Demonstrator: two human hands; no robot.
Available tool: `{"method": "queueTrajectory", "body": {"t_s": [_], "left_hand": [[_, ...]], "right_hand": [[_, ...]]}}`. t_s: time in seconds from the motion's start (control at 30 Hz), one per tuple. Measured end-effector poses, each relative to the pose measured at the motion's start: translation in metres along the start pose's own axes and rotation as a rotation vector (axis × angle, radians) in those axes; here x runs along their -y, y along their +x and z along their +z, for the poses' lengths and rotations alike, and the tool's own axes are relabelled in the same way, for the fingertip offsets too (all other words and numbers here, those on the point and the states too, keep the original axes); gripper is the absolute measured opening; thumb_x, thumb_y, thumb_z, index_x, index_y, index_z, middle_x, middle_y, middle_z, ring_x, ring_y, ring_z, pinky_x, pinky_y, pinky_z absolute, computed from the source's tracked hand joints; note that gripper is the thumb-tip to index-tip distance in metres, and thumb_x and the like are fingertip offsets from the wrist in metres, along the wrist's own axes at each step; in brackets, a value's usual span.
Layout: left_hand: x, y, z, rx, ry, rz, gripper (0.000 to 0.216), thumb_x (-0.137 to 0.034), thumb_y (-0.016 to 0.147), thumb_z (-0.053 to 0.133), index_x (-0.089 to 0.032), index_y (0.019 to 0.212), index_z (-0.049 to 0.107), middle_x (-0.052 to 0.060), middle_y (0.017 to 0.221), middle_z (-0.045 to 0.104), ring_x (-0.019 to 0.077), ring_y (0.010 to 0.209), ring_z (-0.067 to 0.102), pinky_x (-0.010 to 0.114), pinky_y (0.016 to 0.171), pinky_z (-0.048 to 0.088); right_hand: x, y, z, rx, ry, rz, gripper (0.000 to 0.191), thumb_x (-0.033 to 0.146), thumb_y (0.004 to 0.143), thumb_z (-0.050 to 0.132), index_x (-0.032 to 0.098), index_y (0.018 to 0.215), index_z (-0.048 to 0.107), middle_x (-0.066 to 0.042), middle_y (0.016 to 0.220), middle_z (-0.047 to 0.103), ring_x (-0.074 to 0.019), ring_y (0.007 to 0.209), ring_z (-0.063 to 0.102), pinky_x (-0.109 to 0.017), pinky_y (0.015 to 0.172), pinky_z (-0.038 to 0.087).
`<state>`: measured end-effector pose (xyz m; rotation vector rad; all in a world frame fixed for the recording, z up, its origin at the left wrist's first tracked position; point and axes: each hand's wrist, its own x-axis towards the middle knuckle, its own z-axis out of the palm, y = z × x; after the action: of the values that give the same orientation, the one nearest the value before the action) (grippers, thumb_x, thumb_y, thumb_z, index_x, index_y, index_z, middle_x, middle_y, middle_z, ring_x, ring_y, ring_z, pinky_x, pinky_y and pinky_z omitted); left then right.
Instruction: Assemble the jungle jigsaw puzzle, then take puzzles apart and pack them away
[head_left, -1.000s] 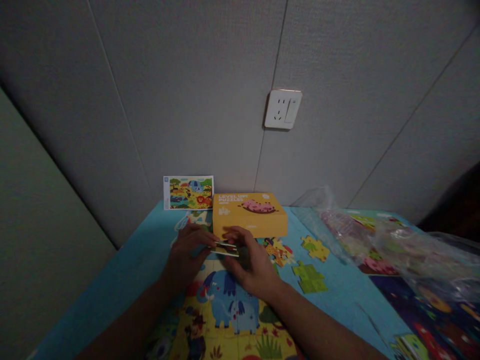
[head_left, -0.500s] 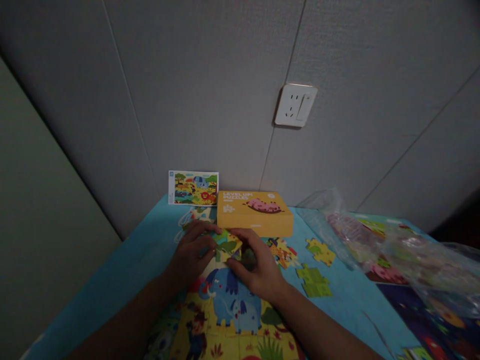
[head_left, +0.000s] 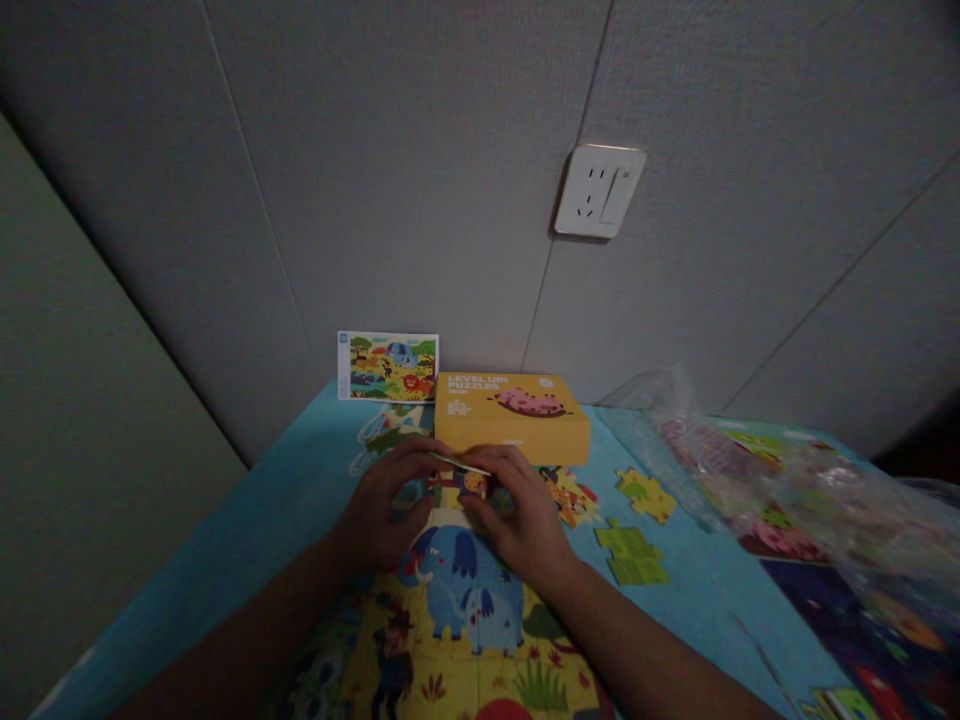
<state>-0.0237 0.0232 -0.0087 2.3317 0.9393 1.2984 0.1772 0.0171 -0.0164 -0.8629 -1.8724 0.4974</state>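
Between both hands, a puzzle piece [head_left: 463, 464] is tilted nearly edge-on, so its picture hardly shows. My left hand [head_left: 386, 508] grips its left end, fingers curled. My right hand [head_left: 519, 505] pinches its right end. Below them lies the joined jigsaw puzzle [head_left: 480, 675] with blue elephants and a figure in a hat, partly covered by my forearms. Just beyond the hands, the yellow puzzle box [head_left: 517, 425] lies near the wall. A picture card [head_left: 390, 366] showing the animal scene leans against the wall, left of the box.
To the right are loose puzzle pieces: a giraffe piece [head_left: 570, 498], a yellow piece [head_left: 645, 494] and a green piece [head_left: 631, 553]. Clear plastic bags [head_left: 832, 510] lie farther right over other puzzles. A wall socket [head_left: 600, 191] sits above the blue table surface [head_left: 247, 540].
The piece has turned from showing its green and yellow picture to nearly edge-on. Both hands keep hold of it. The view has shifted slightly.
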Motion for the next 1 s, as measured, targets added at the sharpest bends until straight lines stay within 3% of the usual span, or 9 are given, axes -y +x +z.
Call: {"method": "queueTrajectory", "body": {"t_s": [0.1,0.37,0.53,0.7,0.8,1.0], "left_hand": [[0.004,-0.001,0.003,0.005,-0.063,-0.077,0.012,-0.013,0.086,0.057,-0.02,0.091,0.065,0.009,0.105,0.066,0.019,0.1,0.064,0.034,0.089,0.053],[0.006,0.002,0.006,-0.022,-0.059,-0.19,0.009,-0.019,0.085,0.06,-0.019,0.078,0.066,0.008,0.102,0.067,0.0198,0.097,0.065,0.033,0.086,0.054],[0.001,0.003,0.001,0.026,-0.074,-0.203,0.023,-0.029,0.089,0.053,-0.019,0.076,0.069,0.009,0.104,0.065,0.0205,0.099,0.063,0.033,0.088,0.052],[0.005,0.002,0.004,0.006,-0.156,-0.324,0.026,-0.031,0.087,0.053,-0.019,0.069,0.068,0.009,0.11,0.064,0.0215,0.103,0.062,0.032,0.085,0.054],[0.008,0.001,0.005,-0.032,-0.165,-0.343,0.022,-0.027,0.083,0.056,-0.018,0.065,0.065,0.01,0.113,0.063,0.0221,0.105,0.062,0.032,0.083,0.055],[0.009,0.004,0.004,-0.12,-0.055,-0.339,0.022,-0.025,0.081,0.055,-0.018,0.062,0.064,0.008,0.095,0.065,0.0189,0.089,0.065,0.03,0.073,0.056]], "right_hand": [[-0.001,0.001,0.0,-0.047,-0.017,-0.03,0.013,0.014,0.088,0.06,0.022,0.095,0.068,-0.006,0.097,0.061,-0.0177,0.093,0.059,-0.031,0.081,0.049],[-0.001,0.001,-0.001,-0.062,-0.041,-0.041,0.019,0.013,0.088,0.057,0.023,0.096,0.071,-0.006,0.091,0.063,-0.0178,0.086,0.06,-0.03,0.074,0.051],[-0.002,0.002,-0.003,-0.043,-0.042,-0.025,0.02,0.01,0.086,0.057,0.022,0.095,0.071,-0.007,0.092,0.062,-0.0186,0.088,0.06,-0.032,0.076,0.051],[-0.004,0.0,-0.003,0.019,-0.03,-0.036,0.027,0.01,0.087,0.051,0.024,0.101,0.071,-0.008,0.101,0.061,-0.0194,0.095,0.061,-0.034,0.082,0.051],[-0.007,-0.002,-0.002,0.06,-0.02,0.036,0.032,0.009,0.086,0.051,0.024,0.111,0.065,-0.008,0.105,0.063,-0.0201,0.097,0.06,-0.036,0.085,0.05],[-0.013,-0.002,0.003,0.024,0.073,0.27,0.039,0.011,0.081,0.055,0.02,0.119,0.056,-0.003,0.089,0.063,-0.0174,0.079,0.06,-0.033,0.076,0.052]]}}
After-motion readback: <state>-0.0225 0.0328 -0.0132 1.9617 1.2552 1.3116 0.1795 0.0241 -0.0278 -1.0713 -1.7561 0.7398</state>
